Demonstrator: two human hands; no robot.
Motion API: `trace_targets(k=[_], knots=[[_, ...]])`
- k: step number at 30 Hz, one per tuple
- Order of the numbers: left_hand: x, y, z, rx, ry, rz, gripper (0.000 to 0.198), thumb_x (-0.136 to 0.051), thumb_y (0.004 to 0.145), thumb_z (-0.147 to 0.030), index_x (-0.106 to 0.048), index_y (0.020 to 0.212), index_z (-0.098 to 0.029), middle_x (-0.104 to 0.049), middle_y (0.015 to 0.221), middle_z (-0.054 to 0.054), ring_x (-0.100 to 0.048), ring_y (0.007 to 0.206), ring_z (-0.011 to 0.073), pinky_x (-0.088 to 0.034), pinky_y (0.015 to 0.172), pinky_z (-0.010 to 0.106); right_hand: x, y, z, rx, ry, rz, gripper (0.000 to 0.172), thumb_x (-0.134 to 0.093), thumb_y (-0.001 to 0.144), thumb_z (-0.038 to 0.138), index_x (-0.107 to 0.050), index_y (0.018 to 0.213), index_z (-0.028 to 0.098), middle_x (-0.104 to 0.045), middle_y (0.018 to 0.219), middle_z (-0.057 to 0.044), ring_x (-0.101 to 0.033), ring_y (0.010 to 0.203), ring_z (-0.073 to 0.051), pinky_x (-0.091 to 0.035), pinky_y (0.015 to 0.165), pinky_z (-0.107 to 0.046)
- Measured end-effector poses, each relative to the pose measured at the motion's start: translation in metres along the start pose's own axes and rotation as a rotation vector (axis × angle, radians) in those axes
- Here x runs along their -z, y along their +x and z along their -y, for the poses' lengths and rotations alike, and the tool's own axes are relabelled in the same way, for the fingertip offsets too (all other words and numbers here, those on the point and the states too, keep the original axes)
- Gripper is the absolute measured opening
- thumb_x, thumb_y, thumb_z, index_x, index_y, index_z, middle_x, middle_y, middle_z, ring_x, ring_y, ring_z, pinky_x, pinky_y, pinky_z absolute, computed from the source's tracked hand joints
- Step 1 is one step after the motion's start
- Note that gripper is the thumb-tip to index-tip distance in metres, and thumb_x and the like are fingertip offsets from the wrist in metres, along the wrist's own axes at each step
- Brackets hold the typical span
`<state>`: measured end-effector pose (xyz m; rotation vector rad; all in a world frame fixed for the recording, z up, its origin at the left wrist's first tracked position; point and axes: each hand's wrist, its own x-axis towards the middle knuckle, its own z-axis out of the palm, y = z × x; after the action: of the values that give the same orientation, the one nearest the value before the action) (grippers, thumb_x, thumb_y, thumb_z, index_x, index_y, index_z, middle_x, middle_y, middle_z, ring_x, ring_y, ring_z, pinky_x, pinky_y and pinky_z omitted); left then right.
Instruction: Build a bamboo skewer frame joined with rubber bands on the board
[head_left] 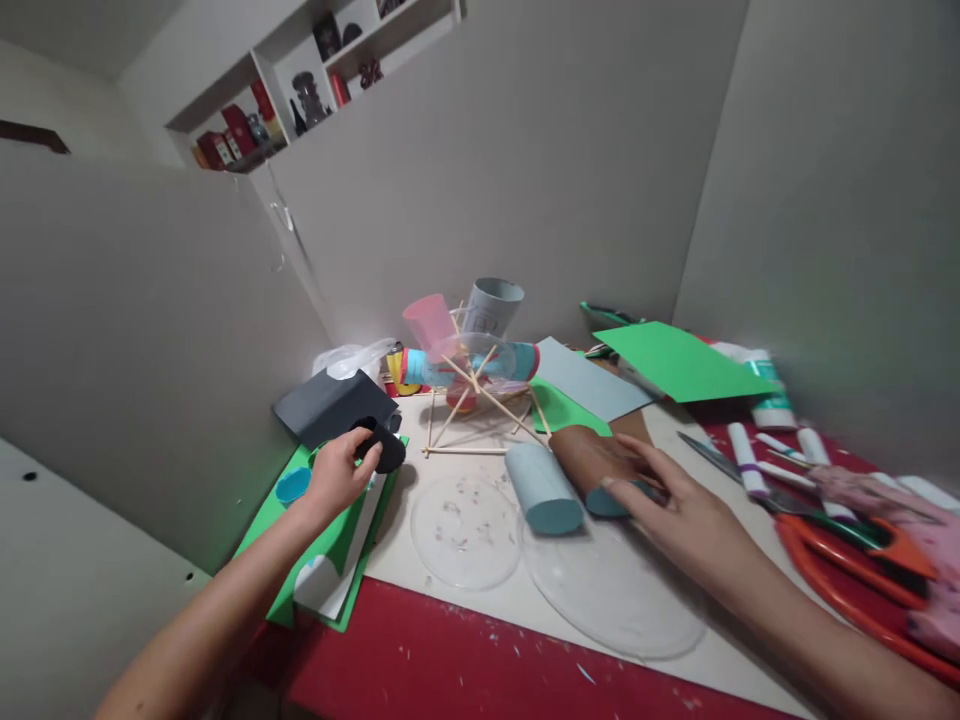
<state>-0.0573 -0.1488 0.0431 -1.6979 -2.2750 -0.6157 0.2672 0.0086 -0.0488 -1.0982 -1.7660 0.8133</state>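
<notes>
My left hand [341, 478] pinches a black paper tube [391, 452] above the green sheets at the left. On the right, the fingers of my right hand [679, 505] curve around the end of a brown paper tube [585, 455] with a blue inside. Beside that one lies a light blue paper tube [538, 482]. Behind them stands a wheel model on a wooden stick frame [480, 450], carrying a pink cup [430, 325], a grey tube [493, 305] and blue tubes with red rims. Two clear plastic discs [465, 535] lie flat in front.
Green foam sheets [262, 555] and a black sheet [330, 405] are at left. Scissors with orange handles [896, 550], markers [746, 455] and a red-orange tray rim [806, 590] crowd the right. A green sheet [675, 362] juts out behind. Grey walls [570, 160] enclose the table.
</notes>
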Motion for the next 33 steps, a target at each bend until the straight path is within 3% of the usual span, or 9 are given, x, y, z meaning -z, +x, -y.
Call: trace_targets(k=[3, 6, 10, 13, 17, 22, 25, 28, 33], knots=[[-0.001, 0.009, -0.001, -0.029, 0.147, 0.108, 0.022, -0.052, 0.086, -0.028, -0.066, 0.099, -0.017, -0.07, 0.09, 0.008, -0.064, 0.077, 0.0188, -0.044, 0.066, 0.026, 0.009, 0.003, 0.008, -0.153, 0.206, -0.015, 0.047, -0.06, 0.074, 0.042, -0.058, 0.117, 0.023, -0.064, 0.118, -0.015, -0.062, 0.105, -0.036, -0.053, 0.081, -0.048], [0.003, 0.013, -0.005, -0.038, 0.183, 0.16, 0.027, -0.054, 0.085, -0.028, -0.065, 0.107, -0.018, -0.07, 0.102, 0.01, -0.065, 0.089, 0.0222, -0.046, 0.073, 0.029, 0.018, 0.003, 0.015, -0.218, 0.43, -0.038, 0.046, -0.062, 0.076, 0.041, -0.057, 0.119, 0.025, -0.065, 0.114, -0.013, -0.062, 0.106, -0.036, -0.056, 0.076, -0.044], [0.013, 0.006, -0.021, -0.074, 0.19, 0.033, 0.037, -0.054, 0.086, -0.03, -0.059, 0.119, -0.015, -0.064, 0.119, 0.012, -0.06, 0.108, 0.0254, -0.047, 0.089, 0.034, 0.027, 0.002, 0.021, -0.246, 0.674, 0.011, 0.044, -0.061, 0.081, 0.041, -0.056, 0.122, 0.027, -0.066, 0.103, -0.011, -0.066, 0.09, -0.031, -0.057, 0.061, -0.036], [0.011, -0.005, -0.054, -0.185, 0.107, -0.059, 0.04, -0.053, 0.087, -0.032, -0.056, 0.123, -0.015, -0.062, 0.123, 0.012, -0.055, 0.115, 0.0244, -0.045, 0.096, 0.036, 0.027, 0.003, 0.026, -0.403, 0.754, -0.068, 0.05, -0.065, 0.074, 0.038, -0.054, 0.12, 0.024, -0.063, 0.102, -0.009, -0.065, 0.083, -0.026, -0.055, 0.055, -0.033], [-0.018, -0.01, -0.115, -0.329, -0.199, 0.068, 0.048, -0.055, 0.086, -0.042, -0.053, 0.127, -0.017, -0.061, 0.125, 0.011, -0.059, 0.11, 0.0225, -0.047, 0.095, 0.036, 0.022, 0.004, 0.027, -0.514, 0.817, -0.121, 0.044, -0.066, 0.069, 0.037, -0.055, 0.111, 0.027, -0.06, 0.099, -0.002, -0.062, 0.079, -0.018, -0.052, 0.055, -0.026], [-0.072, 0.017, -0.168, -0.2, -0.548, 0.358, 0.071, -0.064, 0.078, -0.047, -0.043, 0.138, -0.016, -0.051, 0.136, 0.017, -0.065, 0.082, 0.0194, -0.053, 0.078, 0.036, 0.019, 0.002, 0.024, -0.554, 0.911, -0.099, 0.038, -0.064, 0.067, 0.033, -0.056, 0.103, 0.029, -0.059, 0.09, 0.002, -0.061, 0.076, -0.016, -0.053, 0.059, -0.028], [-0.096, 0.034, -0.173, -0.105, -0.705, 0.519, 0.079, -0.071, 0.072, -0.047, -0.044, 0.138, -0.014, -0.057, 0.126, 0.019, -0.064, 0.076, 0.0182, -0.053, 0.068, 0.033, 0.019, 0.0, 0.022, -0.6, 0.954, -0.065, 0.036, -0.064, 0.067, 0.031, -0.057, 0.102, 0.029, -0.06, 0.088, 0.003, -0.061, 0.072, -0.015, -0.052, 0.059, -0.027], [-0.11, 0.039, -0.169, -0.065, -0.896, 0.688, 0.07, -0.074, 0.068, -0.046, -0.055, 0.127, -0.013, -0.065, 0.098, 0.012, -0.058, 0.06, 0.0134, -0.049, 0.054, 0.029, 0.017, -0.002, 0.02, -0.63, 0.982, -0.06, 0.034, -0.065, 0.066, 0.03, -0.058, 0.099, 0.028, -0.061, 0.09, 0.003, -0.061, 0.073, -0.014, -0.052, 0.06, -0.027], [-0.098, 0.024, -0.151, -0.017, -1.11, 0.678, 0.048, -0.075, 0.066, -0.047, -0.065, 0.099, -0.013, -0.058, 0.074, 0.001, -0.051, 0.056, 0.0092, -0.043, 0.048, 0.022, 0.014, -0.004, 0.014, -0.583, 1.0, -0.037, 0.037, -0.069, 0.063, 0.033, -0.058, 0.098, 0.027, -0.06, 0.092, 0.002, -0.061, 0.077, -0.016, -0.054, 0.062, -0.031]])
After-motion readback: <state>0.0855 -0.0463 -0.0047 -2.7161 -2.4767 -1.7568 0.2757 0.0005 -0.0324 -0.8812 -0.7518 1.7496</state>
